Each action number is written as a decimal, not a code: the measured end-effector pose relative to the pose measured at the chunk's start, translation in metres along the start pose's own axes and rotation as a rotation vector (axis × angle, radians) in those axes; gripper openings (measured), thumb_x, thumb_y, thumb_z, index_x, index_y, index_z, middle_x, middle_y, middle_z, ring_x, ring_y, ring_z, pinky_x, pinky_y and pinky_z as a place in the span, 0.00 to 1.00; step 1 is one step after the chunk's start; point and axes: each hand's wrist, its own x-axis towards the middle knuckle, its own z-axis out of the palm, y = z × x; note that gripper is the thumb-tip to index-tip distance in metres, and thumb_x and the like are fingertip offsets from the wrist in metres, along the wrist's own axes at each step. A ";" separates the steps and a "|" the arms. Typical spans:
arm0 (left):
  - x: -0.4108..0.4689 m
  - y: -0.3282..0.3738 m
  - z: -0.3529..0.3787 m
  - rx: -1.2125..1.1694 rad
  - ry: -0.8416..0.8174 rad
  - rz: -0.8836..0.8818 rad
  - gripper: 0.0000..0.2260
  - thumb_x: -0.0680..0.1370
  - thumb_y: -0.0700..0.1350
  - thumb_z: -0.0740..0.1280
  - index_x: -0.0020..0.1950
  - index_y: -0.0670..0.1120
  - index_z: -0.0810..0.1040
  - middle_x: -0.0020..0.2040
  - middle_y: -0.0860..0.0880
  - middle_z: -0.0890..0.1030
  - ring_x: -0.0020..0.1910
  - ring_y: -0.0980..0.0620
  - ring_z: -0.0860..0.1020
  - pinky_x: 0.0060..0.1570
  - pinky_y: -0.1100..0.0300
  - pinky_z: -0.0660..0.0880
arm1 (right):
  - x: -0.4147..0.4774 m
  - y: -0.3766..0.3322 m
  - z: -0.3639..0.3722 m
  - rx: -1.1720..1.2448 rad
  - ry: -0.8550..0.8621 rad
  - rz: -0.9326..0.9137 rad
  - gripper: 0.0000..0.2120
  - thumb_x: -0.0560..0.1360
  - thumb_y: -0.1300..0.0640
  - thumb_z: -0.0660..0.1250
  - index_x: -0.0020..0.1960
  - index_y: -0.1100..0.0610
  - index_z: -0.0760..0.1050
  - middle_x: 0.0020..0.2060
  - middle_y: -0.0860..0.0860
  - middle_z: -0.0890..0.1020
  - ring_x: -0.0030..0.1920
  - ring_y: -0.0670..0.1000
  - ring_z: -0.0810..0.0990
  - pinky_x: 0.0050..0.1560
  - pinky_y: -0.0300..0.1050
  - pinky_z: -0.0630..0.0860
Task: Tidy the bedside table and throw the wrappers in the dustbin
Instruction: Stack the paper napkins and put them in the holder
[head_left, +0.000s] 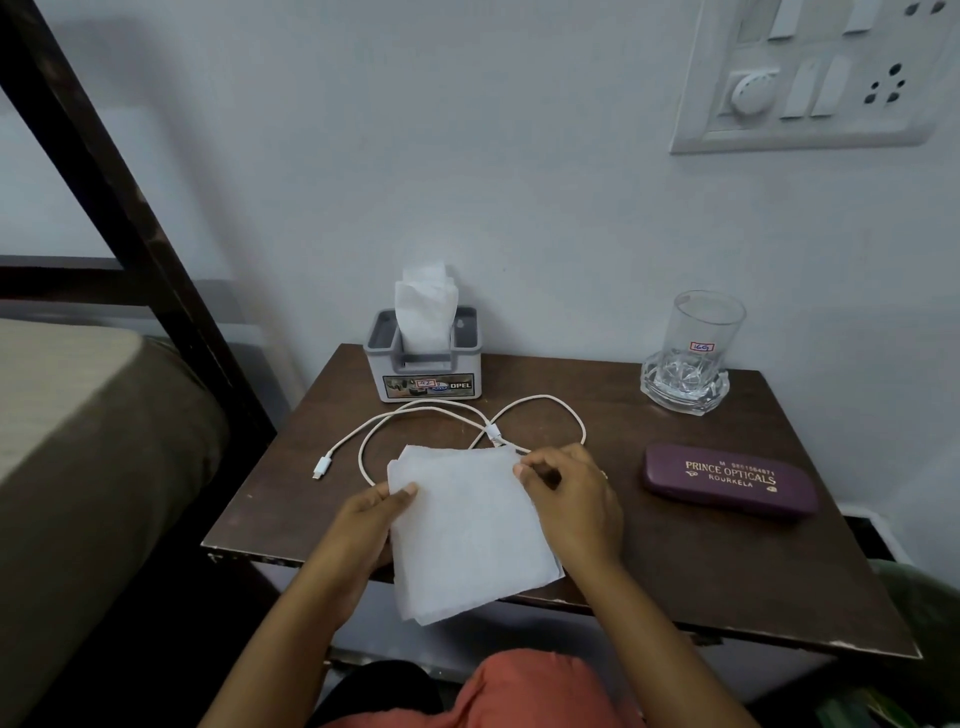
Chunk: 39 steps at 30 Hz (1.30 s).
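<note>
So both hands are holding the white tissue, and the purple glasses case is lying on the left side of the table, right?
Not quite. The head view shows the purple glasses case on the right side of the table, not the left. The left hand and right hand do hold the white tissue.

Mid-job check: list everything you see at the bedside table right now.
Bedside table: 1, dark brown, centre.
Tissue holder: 1, grey, table's back left, white tissues standing in it.
Cable: 1, white, looped mid-table.
Glass: 1, clear, back right.
Glass dish: 1, clear, under the glass.
Spectacle case: 1, purple, right side.
Tissue sheets: small stack, white, held over the front edge.
Switchboard: 1, white, wall upper right.
Bed: 1, beige, left.
Hands: 2; left hand grips the stack's left edge, right hand pinches its far corner.
</note>
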 end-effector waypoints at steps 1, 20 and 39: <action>0.001 0.000 0.001 -0.006 0.018 -0.009 0.11 0.79 0.50 0.63 0.54 0.46 0.80 0.48 0.46 0.86 0.46 0.45 0.84 0.40 0.53 0.79 | -0.001 0.001 0.000 0.004 0.007 -0.001 0.04 0.73 0.49 0.67 0.41 0.46 0.78 0.43 0.43 0.76 0.40 0.46 0.76 0.32 0.37 0.68; 0.001 0.007 0.012 0.013 0.131 -0.044 0.09 0.79 0.45 0.64 0.47 0.40 0.77 0.43 0.39 0.83 0.35 0.46 0.80 0.30 0.59 0.77 | -0.006 -0.007 0.004 -0.162 0.155 -0.024 0.03 0.74 0.60 0.60 0.44 0.60 0.70 0.45 0.55 0.78 0.43 0.58 0.76 0.39 0.48 0.69; -0.007 0.007 0.014 -0.082 0.025 -0.097 0.13 0.81 0.45 0.58 0.54 0.40 0.79 0.40 0.44 0.85 0.34 0.48 0.84 0.29 0.59 0.78 | -0.056 -0.008 -0.003 -0.187 -0.274 -0.611 0.30 0.74 0.37 0.57 0.73 0.46 0.60 0.75 0.42 0.58 0.75 0.43 0.52 0.73 0.47 0.50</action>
